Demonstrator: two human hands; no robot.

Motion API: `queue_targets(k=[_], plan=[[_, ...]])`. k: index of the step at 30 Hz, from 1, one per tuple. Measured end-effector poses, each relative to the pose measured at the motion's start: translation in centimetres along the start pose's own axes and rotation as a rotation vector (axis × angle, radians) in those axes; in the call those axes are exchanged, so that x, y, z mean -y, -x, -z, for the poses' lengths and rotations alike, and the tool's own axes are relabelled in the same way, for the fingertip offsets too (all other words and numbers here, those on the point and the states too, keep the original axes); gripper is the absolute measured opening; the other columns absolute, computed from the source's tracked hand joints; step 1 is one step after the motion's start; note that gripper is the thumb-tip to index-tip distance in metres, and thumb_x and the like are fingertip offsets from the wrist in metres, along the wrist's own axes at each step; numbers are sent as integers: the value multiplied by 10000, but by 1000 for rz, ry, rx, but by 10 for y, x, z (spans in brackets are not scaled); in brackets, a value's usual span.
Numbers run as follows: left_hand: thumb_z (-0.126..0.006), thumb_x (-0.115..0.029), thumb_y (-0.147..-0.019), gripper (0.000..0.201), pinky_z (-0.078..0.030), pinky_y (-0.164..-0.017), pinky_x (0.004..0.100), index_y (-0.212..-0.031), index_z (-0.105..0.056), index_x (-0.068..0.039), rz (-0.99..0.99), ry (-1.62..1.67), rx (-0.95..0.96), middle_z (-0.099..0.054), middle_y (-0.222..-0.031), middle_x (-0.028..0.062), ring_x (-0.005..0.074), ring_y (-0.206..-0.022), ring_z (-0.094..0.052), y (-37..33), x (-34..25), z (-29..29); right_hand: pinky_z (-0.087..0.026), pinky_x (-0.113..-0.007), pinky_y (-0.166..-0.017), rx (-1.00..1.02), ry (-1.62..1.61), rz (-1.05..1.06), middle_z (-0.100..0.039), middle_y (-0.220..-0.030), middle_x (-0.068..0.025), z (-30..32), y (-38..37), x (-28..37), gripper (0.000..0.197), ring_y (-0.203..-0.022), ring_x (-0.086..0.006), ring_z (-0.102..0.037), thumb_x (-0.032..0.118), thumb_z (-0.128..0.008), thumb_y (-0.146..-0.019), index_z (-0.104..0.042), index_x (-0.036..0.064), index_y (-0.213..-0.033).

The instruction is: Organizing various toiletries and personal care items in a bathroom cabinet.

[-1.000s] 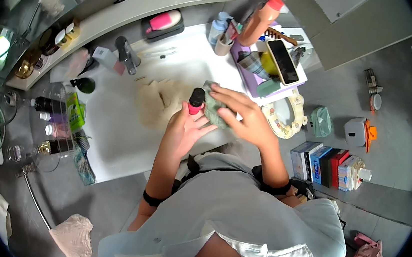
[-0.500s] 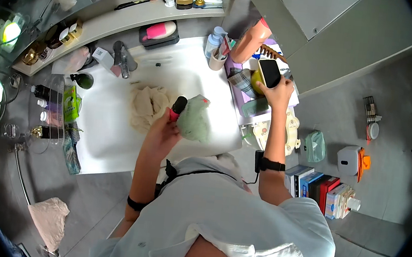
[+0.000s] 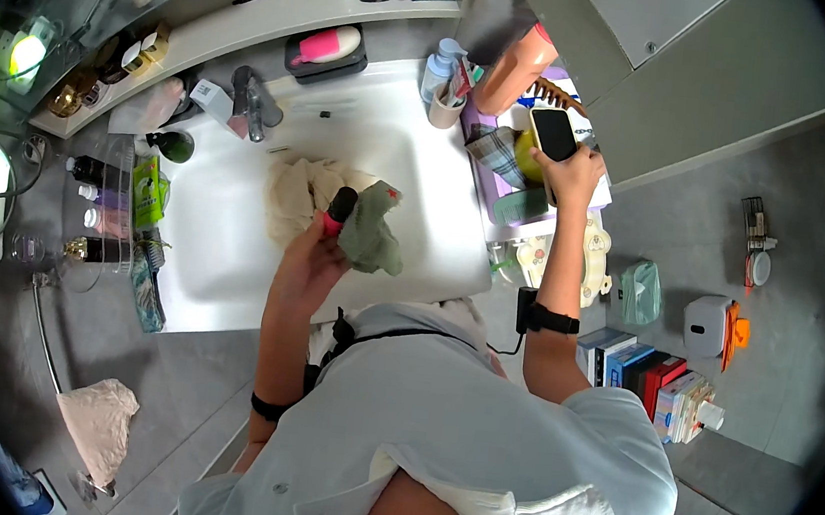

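White sink (image 3: 193,260): left hand (image 3: 307,267) fingers pinch pink bottle (image 3: 333,226), probably light, stiff, best held mid-body; right hand (image 3: 573,179) fingers at phone (image 3: 552,133), grip unclear.

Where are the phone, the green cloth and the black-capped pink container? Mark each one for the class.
Phone (image 3: 552,132): head view, on the dark screen.
Green cloth (image 3: 373,233): head view, on the middle of its fabric.
Black-capped pink container (image 3: 342,205): head view, on the black cap.
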State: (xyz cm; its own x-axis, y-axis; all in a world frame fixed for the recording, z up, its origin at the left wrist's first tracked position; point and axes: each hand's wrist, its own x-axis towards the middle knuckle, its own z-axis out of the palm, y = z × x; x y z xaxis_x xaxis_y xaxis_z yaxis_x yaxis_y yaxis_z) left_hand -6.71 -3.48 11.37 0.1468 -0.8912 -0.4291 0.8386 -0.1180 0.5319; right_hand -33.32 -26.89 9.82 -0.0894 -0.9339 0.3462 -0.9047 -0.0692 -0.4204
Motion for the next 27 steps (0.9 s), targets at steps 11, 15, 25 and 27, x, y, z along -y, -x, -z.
queue_targets(k=[11,15,25,27], plan=[[-440,-353,-907,407,-440,-845,358,-1100,-497,0,20,-46,7,-589,-1015,132,216,-934,-563,-5,1,-2,-366,-406,-867,-58,-16,9,-502,-1056,-209,-11,0,-12,675,-994,-375,-424,347,-799,-502,-549,16,-1035],[-447,-347,-905,402,-437,-853,370,-1102,-494,1,30,-35,18,-585,-1022,136,227,-943,-560,-6,2,1,-369,-425,-861,14,-45,-12,-472,-1048,-218,-17,-4,-21,721,-990,-375,-418,379,-803,-499,-531,13,-1057],[-454,-332,-904,391,-417,-880,375,-1102,-493,3,15,-44,23,-564,-1065,137,231,-985,-540,-6,3,0,-397,-404,-836,96,-104,-108,-471,-989,-223,-25,-7,-24,710,-966,-366,-442,419,-795,-507,-556,-35,-997],[-457,-329,-903,384,-418,-878,370,-1097,-496,0,21,-41,22,-565,-1063,134,228,-985,-540,-8,2,-1,-394,-407,-840,98,-93,-91,-476,-992,-225,-25,-9,-24,669,-972,-375,-445,401,-771,-539,-556,-56,-978]])
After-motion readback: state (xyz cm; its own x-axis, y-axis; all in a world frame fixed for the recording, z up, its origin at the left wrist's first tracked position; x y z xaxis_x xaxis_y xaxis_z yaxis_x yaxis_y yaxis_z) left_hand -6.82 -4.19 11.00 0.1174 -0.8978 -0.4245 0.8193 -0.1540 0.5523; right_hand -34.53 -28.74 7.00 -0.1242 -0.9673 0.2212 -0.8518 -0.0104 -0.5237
